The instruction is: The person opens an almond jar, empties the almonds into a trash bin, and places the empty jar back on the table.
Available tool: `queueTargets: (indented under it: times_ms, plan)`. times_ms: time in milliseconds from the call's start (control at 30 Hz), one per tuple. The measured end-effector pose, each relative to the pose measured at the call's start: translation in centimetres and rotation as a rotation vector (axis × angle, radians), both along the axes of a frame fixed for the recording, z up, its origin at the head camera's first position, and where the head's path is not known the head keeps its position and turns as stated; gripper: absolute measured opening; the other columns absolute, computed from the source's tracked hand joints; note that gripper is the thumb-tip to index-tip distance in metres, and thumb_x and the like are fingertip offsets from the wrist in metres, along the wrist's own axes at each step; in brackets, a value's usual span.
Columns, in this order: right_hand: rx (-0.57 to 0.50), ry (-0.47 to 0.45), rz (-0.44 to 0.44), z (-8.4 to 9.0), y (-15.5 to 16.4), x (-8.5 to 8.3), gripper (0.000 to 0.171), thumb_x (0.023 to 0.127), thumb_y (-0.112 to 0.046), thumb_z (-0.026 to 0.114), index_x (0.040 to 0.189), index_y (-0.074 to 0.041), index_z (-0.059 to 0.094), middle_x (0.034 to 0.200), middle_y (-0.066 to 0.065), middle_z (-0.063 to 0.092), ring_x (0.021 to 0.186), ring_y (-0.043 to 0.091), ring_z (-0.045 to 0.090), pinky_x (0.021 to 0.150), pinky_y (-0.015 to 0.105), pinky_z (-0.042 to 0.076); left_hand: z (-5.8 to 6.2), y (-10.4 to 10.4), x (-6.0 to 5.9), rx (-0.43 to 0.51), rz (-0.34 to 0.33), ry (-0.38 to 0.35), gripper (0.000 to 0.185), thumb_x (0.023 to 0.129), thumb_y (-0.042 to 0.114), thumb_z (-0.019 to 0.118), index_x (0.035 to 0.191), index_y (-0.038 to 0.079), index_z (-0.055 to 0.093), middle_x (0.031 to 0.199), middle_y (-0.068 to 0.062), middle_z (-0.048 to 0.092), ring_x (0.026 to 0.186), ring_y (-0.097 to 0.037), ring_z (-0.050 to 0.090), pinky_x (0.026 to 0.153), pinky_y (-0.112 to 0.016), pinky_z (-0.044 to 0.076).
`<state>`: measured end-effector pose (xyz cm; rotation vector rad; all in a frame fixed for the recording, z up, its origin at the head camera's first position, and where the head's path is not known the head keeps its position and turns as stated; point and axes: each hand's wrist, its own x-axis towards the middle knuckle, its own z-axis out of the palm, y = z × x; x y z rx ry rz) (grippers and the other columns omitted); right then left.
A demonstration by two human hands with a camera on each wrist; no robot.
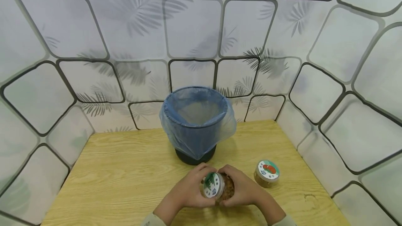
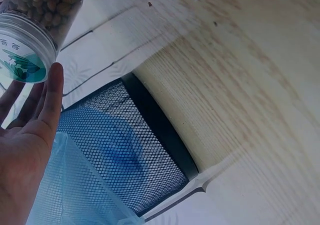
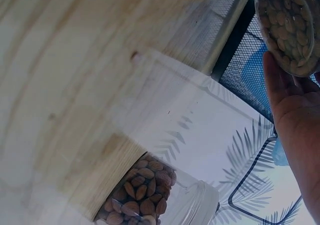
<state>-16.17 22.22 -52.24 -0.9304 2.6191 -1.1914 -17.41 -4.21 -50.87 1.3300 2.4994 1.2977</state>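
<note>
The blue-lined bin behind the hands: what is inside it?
The bin is lined with a thin blue bag folded over its rim. In the head view only the pale inner side of the liner shows; no contents are visible there, and the bottom is hidden by the front wall.

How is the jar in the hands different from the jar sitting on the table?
The held jar lies tipped on its side, gripped by the left hand and right hand; the other jar stands upright, untouched. The held jar's lid label is green, the other's has red. Both are clear, lidded and filled with brown bits.
</note>
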Motion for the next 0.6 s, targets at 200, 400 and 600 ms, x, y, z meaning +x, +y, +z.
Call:
queueTargets:
  times_ms: [200, 400, 600]
  plan:
    - [-0.001, -0.008, -0.001, 0.30, -0.15, 0.11, 0.075, 0.075, -0.041, 0.098, 0.136, -0.034, 0.054, 0.128, -0.016, 0.060, 0.112, 0.006, 0.063, 0.099, 0.031, 0.057, 0.03, 0.07, 0.12, 0.023, 0.019, 0.020, 0.063, 0.087, 0.039, 0.084, 0.141, 0.015, 0.062, 0.133, 0.002, 0.061, 0.107, -0.009, 0.063, 0.083, -0.024, 0.061]
    - [0.003, 0.000, 0.003, 0.26, -0.18, 0.08, 0.074, 0.075, -0.042, 0.097, 0.135, -0.035, 0.054, 0.128, -0.016, 0.060, 0.112, 0.005, 0.063, 0.099, 0.031, 0.057, -0.03, 0.12, 0.23, 0.017, 0.050, 0.007, 0.060, 0.087, 0.044, 0.084, 0.137, 0.017, 0.064, 0.127, 0.005, 0.062, 0.103, -0.007, 0.063, 0.081, -0.025, 0.061]
    - [0.010, 0.009, 0.002, 0.12, -0.22, 0.01, 0.074, 0.076, -0.043, 0.097, 0.135, -0.036, 0.054, 0.128, -0.017, 0.060, 0.112, 0.005, 0.062, 0.100, 0.031, 0.057, -0.07, 0.24, 0.31, 0.026, 0.089, 0.000, 0.053, 0.086, 0.045, 0.084, 0.130, 0.020, 0.066, 0.119, 0.008, 0.064, 0.095, -0.008, 0.062, 0.077, -0.027, 0.061]
